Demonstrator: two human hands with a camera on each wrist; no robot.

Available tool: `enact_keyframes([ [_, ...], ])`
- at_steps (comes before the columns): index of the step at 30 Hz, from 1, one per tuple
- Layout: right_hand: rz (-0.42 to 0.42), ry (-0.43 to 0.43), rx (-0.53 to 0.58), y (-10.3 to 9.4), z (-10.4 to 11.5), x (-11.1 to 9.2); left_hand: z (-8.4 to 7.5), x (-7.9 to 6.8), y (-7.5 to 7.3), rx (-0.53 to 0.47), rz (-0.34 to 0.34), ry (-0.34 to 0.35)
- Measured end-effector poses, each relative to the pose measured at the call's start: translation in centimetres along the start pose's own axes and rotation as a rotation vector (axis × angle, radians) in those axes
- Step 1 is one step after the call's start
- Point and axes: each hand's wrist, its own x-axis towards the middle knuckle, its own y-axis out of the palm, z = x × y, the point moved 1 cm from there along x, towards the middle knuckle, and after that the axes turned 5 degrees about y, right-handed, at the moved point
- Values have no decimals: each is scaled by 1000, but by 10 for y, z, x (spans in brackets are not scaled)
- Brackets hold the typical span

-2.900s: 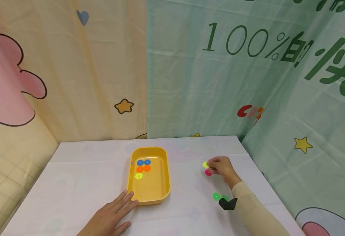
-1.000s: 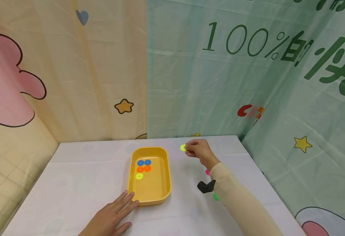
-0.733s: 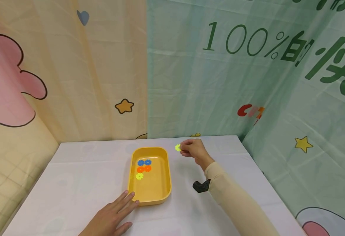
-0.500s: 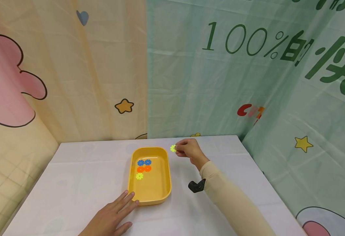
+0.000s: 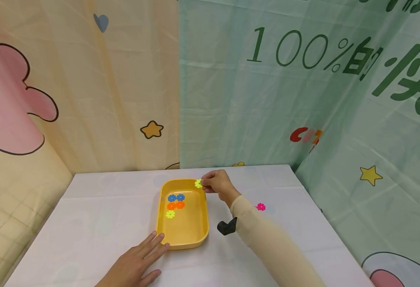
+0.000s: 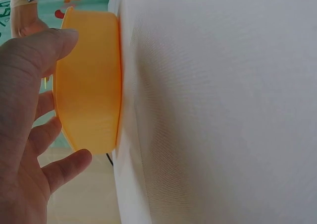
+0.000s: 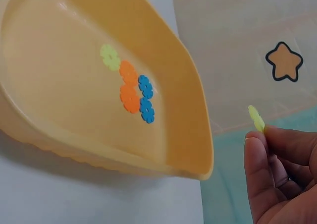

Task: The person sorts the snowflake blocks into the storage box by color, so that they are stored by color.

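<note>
A yellow flower-shaped plastic disc point(image 7: 256, 118) is pinched between the thumb and forefinger of my right hand point(image 5: 217, 184), over the far right corner of the yellow tray point(image 5: 192, 235). Inside the tray lie two blue discs point(image 5: 176, 197), two orange discs point(image 5: 175, 205) and one yellow disc point(image 5: 170, 214), all flower-shaped. My left hand point(image 5: 135, 259) has its fingers spread, touching the tray's near left corner. In the left wrist view, the tray's outer wall point(image 6: 91, 80) stands by the left fingertips.
A pink flower disc point(image 5: 261, 207) lies on the white-covered table point(image 5: 87, 223) to the right, partly behind the right sleeve. Printed curtains point(image 5: 231, 119) hang behind and beside the table. A black wrist mount point(image 5: 227, 227) sticks out from the right sleeve.
My right hand has picked up the yellow disc near the pink one and carried it left to the tray's far edge. My left hand stays in place. The green discs are now hidden by the arm.
</note>
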Motion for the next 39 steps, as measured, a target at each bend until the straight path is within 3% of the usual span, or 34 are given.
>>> enact_keyframes([
  [8, -8, 40, -31, 25, -6, 1, 1, 0, 0, -1, 4, 1],
  [23, -1, 59, -42, 51, -19, 0, 2, 0, 1, -5, 7, -2],
  [31, -8, 44, -26, 59, -26, 0, 1, 3, -1, -80, 99, -50],
  [39, 7, 70, -135, 71, -28, -4, 0, 5, -4, -165, 194, -103],
])
